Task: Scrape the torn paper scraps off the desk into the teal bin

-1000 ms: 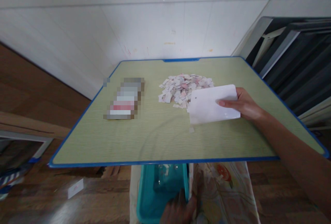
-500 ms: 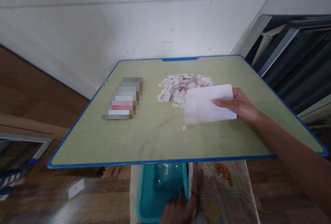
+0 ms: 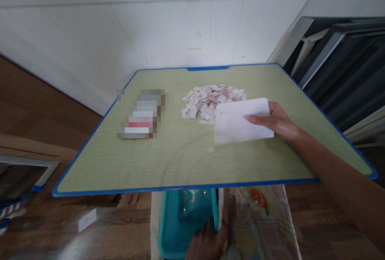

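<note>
My right hand (image 3: 278,121) grips a white rounded-corner card (image 3: 240,121), thumb on top and fingers behind. The card is over the green table's right half, covering the near right part of a heap of small paper scraps (image 3: 207,99). One loose paper scrap (image 3: 211,150) lies just below the card's left corner. Low in the view, under the table's front edge, my left hand (image 3: 206,242) is closed on the right rim of a teal plastic tray (image 3: 164,228). Some of its fingers are hidden. A few pale scraps show inside the tray.
The green table (image 3: 120,168) has a blue edge and backs onto a white wall. A blurred-out flat rectangular object (image 3: 142,113) lies on its left side. Dark panels (image 3: 345,59) lean at the right. Below are a patterned cloth (image 3: 258,220) and a paper piece (image 3: 87,220) on the floor.
The loose scrap near the card has shifted slightly left and turned. Both hands keep their holds, and the whole view has moved a little.
</note>
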The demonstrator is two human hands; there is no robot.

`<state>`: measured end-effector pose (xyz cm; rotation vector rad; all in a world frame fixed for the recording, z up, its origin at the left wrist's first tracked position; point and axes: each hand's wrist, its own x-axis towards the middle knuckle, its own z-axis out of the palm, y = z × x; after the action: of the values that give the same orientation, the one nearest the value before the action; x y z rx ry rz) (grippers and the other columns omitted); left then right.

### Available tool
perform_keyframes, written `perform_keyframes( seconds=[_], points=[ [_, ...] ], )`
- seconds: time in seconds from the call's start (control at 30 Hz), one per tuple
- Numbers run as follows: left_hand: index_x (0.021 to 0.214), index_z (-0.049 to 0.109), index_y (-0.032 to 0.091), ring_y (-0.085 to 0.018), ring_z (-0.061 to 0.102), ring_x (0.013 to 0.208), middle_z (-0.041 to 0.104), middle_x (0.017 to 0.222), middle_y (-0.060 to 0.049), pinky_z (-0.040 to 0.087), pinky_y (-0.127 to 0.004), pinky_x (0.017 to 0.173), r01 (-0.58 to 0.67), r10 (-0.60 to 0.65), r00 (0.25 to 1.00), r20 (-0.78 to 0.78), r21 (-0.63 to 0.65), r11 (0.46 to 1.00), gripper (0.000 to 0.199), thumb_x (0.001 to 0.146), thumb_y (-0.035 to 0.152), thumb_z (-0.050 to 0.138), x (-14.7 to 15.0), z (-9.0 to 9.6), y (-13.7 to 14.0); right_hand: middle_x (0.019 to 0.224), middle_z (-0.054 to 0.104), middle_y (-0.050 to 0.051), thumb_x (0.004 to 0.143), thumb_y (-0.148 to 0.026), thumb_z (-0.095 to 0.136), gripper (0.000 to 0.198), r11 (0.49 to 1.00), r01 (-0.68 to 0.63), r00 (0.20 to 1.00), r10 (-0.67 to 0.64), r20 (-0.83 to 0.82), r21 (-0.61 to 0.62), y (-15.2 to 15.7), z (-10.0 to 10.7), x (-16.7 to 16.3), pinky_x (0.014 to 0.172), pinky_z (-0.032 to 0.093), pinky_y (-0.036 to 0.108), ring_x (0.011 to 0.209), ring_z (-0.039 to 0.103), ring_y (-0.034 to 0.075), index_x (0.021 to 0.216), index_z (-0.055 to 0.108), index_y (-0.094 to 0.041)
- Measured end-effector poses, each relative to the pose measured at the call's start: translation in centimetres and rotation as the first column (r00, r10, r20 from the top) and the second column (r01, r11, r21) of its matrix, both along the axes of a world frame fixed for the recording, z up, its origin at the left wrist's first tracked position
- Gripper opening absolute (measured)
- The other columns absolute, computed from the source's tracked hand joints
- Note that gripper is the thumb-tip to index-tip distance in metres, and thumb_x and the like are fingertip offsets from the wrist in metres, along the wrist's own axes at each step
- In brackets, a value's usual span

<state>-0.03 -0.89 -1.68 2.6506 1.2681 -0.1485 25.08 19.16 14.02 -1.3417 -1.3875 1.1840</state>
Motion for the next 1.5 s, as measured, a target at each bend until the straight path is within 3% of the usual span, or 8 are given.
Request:
perform_keyframes(
  seconds=[0.13,0.3,0.4,0.47,0.67,0.87,1.13,1.5],
  points=[
    [0.103,0.046,0.027,-0.017,0.057,0.060,0.058,0.085,-0.004,0.045,-0.024,0.046,-0.008,0.007,1.000,-0.002,-0.008,1.000,0.041,0.067,0.011,0.052,-0.1,-0.2,-0.2,0.070,0.064,0.000,0.054,-0.030,0.067,0.021,0.999,0.033,0.999,-0.033,0.007,0.010,0.0,0.1,0.7,0.045,0.045,0.024,0.053,0.058,0.014,0.073,0.062,-0.021],
    [0.104,0.045,0.027,-0.017,0.057,0.061,0.058,0.083,-0.004,0.044,-0.024,0.047,-0.010,0.010,1.000,-0.006,-0.020,1.000,0.043,0.065,0.010,0.053,0.0,-0.3,-0.3,0.079,0.065,0.000,0.056,-0.029,0.066,0.027,0.988,-0.150,0.985,0.152,0.078,-0.026,0.1,0.3,0.1,0.056,0.048,0.025,0.064,0.060,0.014,0.082,0.063,-0.020],
    [0.103,0.046,0.027,-0.016,0.056,0.061,0.058,0.082,-0.003,0.044,-0.023,0.047,-0.015,0.015,1.000,-0.003,-0.003,1.000,0.041,0.066,0.011,0.054,0.0,-0.3,-0.3,0.080,0.065,0.000,0.057,-0.031,0.065,0.029,0.981,-0.194,0.975,0.195,0.110,-0.024,0.1,0.2,-0.3,0.057,0.048,0.025,0.066,0.060,0.015,0.083,0.063,-0.019],
    [0.103,0.046,0.027,-0.017,0.056,0.060,0.058,0.082,-0.003,0.044,-0.024,0.046,-0.012,0.012,1.000,0.007,0.001,1.000,0.040,0.066,0.013,0.054,-0.1,-0.1,-0.2,0.079,0.065,0.000,0.057,-0.032,0.065,0.028,0.986,-0.164,0.980,0.165,0.113,-0.020,0.2,0.1,-0.2,0.057,0.048,0.026,0.066,0.060,0.015,0.081,0.063,-0.019],
    [0.103,0.046,0.027,-0.018,0.057,0.061,0.058,0.085,-0.005,0.045,-0.026,0.047,-0.015,0.015,1.000,-0.003,-0.059,0.998,0.037,0.069,0.016,0.054,-0.1,0.1,-0.2,0.081,0.064,0.002,0.058,-0.038,0.063,0.031,0.994,0.099,0.995,-0.099,-0.006,0.045,0.3,0.0,0.8,0.053,0.048,0.029,0.063,0.060,0.017,0.084,0.061,-0.021],
    [0.103,0.046,0.026,-0.018,0.057,0.063,0.058,0.084,-0.005,0.045,-0.026,0.048,-0.016,0.015,1.000,-0.005,-0.063,0.998,0.037,0.069,0.016,0.053,0.0,0.2,-0.2,0.080,0.064,0.001,0.056,-0.031,0.066,0.025,0.976,0.202,0.979,-0.200,-0.033,0.081,0.9,0.1,2.6,0.051,0.048,0.026,0.059,0.058,0.013,0.078,0.061,-0.021],
    [0.101,0.047,0.028,-0.018,0.056,0.061,0.058,0.083,-0.004,0.044,-0.025,0.046,-0.020,0.020,1.000,-0.010,-0.009,1.000,0.039,0.067,0.012,0.053,0.1,0.1,-0.2,0.085,0.065,0.002,0.055,-0.036,0.066,0.029,0.989,0.141,0.989,-0.143,0.033,0.051,1.0,-0.3,2.3,0.057,0.049,0.032,0.068,0.060,0.019,0.081,0.062,-0.024],
    [0.108,0.043,0.028,-0.019,0.057,0.064,0.057,0.089,-0.006,0.045,-0.027,0.048,-0.019,0.019,1.000,0.001,-0.073,0.997,0.043,0.068,0.015,0.051,-0.2,-0.8,-0.4,0.086,0.065,0.004,0.055,-0.034,0.066,0.031,0.973,0.211,0.977,-0.211,-0.003,0.090,1.2,-0.6,2.4,0.059,0.048,0.031,0.067,0.060,0.018,0.083,0.063,-0.020]
  ],
)
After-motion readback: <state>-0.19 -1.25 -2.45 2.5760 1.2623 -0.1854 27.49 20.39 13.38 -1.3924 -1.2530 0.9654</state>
